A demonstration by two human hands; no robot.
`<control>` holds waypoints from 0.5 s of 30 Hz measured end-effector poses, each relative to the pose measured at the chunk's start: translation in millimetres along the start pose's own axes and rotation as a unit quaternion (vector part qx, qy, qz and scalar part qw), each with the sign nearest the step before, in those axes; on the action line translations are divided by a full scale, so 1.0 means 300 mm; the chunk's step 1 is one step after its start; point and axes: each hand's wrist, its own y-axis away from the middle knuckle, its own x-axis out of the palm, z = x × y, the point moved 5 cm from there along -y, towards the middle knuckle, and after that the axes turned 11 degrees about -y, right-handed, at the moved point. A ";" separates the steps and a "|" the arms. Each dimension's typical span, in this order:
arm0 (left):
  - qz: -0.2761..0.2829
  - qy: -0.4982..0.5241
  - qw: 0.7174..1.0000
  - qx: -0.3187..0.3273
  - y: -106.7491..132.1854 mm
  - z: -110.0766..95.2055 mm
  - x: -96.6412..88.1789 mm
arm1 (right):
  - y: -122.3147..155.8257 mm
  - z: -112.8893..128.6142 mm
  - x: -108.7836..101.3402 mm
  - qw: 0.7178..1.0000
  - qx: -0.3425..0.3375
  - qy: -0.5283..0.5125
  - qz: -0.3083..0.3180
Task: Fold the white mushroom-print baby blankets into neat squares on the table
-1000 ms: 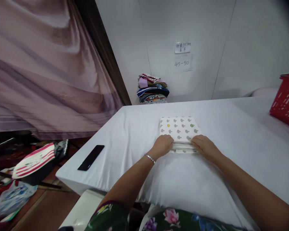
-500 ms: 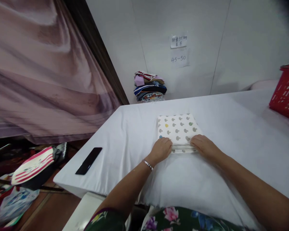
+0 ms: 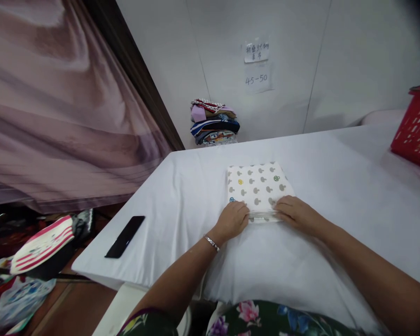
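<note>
A folded white cloth [image 3: 257,186] with a grey mushroom-like print and a few coloured motifs lies on the white-covered table [image 3: 192,200] in front of me. My left hand [image 3: 234,217], with a bracelet at the wrist, is closed over the cloth's near left corner. At the near right corner my right hand [image 3: 294,211] grips the same cloth, fingers curled on its edge. Several layers show along the near edge between the hands. The thumbs are mostly hidden.
A black phone [image 3: 125,236] lies on the table's left side. Folded fabrics [image 3: 215,123] are piled beyond the far edge, by the wall. A red basket [image 3: 415,130] stands at the far right. Pink curtain [image 3: 66,102] hangs at left, with bags [image 3: 24,298] below.
Both hands stay on the near corners of the cloth; its layered near edge looks flatter now. The whole view has shifted slightly.
</note>
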 end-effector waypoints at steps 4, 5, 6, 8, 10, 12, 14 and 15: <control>0.000 0.025 1.000 -0.015 0.001 0.009 -0.006 | 0.003 -0.005 -0.007 1.000 0.003 -0.015 -0.011; 0.002 0.026 1.000 -0.016 0.000 0.011 -0.007 | 0.003 -0.008 -0.006 1.000 0.005 -0.016 -0.012; 0.003 0.028 0.999 -0.017 -0.002 0.012 -0.007 | 0.003 -0.010 -0.004 1.000 0.007 -0.015 -0.011; 0.007 0.030 0.999 -0.016 -0.006 0.014 -0.007 | 0.003 -0.013 -0.001 1.000 0.010 -0.010 -0.007; 0.009 0.027 0.999 -0.016 -0.012 0.015 -0.007 | 0.004 -0.011 0.002 1.000 0.007 -0.002 -0.005; 0.010 0.017 1.000 -0.020 -0.017 0.016 -0.007 | 0.006 -0.007 0.001 1.000 0.005 0.003 -0.013; 0.006 0.000 1.000 -0.028 -0.020 0.016 -0.008 | 0.008 -0.003 -0.005 0.999 0.006 0.010 -0.040; 0.000 -0.011 0.999 -0.033 -0.020 0.016 -0.008 | 0.009 -0.002 -0.010 0.998 0.007 0.016 -0.060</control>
